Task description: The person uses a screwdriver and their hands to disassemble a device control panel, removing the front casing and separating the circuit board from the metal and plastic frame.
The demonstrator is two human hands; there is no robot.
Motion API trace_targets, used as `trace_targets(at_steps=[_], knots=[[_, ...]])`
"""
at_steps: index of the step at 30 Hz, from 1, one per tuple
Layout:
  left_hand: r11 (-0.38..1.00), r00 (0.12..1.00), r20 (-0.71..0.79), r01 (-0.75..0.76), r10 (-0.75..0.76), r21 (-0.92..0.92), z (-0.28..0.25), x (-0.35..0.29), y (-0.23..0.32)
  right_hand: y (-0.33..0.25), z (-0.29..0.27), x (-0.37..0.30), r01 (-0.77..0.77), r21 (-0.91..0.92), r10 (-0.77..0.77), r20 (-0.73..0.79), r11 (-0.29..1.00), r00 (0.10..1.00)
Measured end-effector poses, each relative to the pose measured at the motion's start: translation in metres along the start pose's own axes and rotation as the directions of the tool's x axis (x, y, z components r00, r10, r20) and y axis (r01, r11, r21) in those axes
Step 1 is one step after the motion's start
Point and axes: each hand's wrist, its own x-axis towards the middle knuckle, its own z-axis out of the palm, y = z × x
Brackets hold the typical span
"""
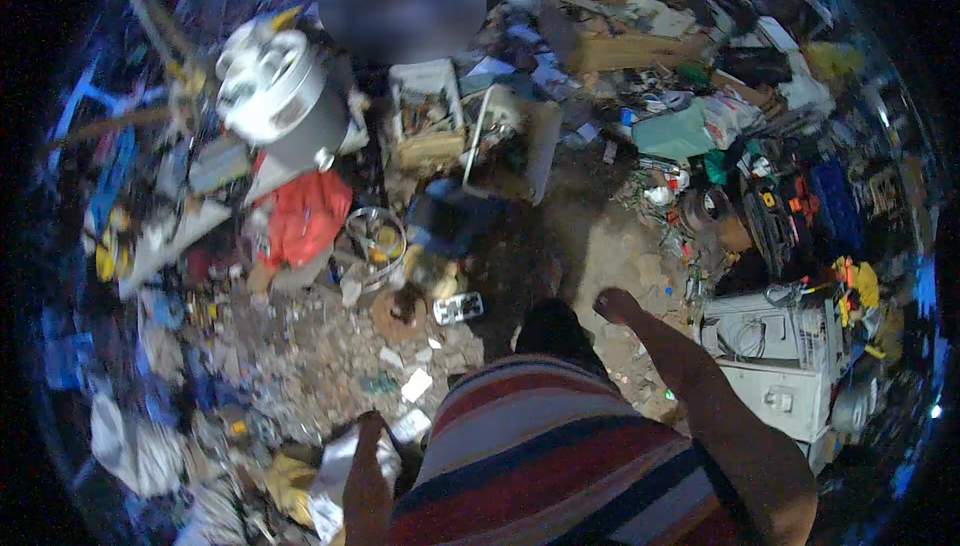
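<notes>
**Hands over a cluttered scrap yard floor**

The left hand [368, 436] grips a crumpled white sheet [335, 476] low at the person's side. The right hand [615, 304] hangs empty, fingers curled into a loose fist. Dirt ground [600, 246] strewn with debris; a white appliance casing [775, 366] stands to the right.

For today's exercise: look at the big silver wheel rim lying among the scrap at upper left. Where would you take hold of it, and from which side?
Take the silver wheel rim by its outer lip, probably with both hands on opposite edges, coming from above. It lies tilted with its open spoked face upward, so the lip is exposed, while the grey drum and clutter crowd its lower side.
</notes>
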Motion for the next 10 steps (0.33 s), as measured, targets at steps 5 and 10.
trace_targets(at_steps=[5, 10], knots=[[0.996, 0.995, -0.090, 0.053, -0.047, 0.067, 0.033, 0.153, 0.189, 0.144, 0.054, -0.035, -0.314, 0.165, 0.293, 0.137, 0.935, 0.946], [0.996, 0.992, 0.098, 0.077, -0.080, 0.036, 0.183, 0.255, 0.317, 0.192, 0.026, 0.038, -0.340, 0.161, 0.297, 0.239, 0.927, 0.924]])
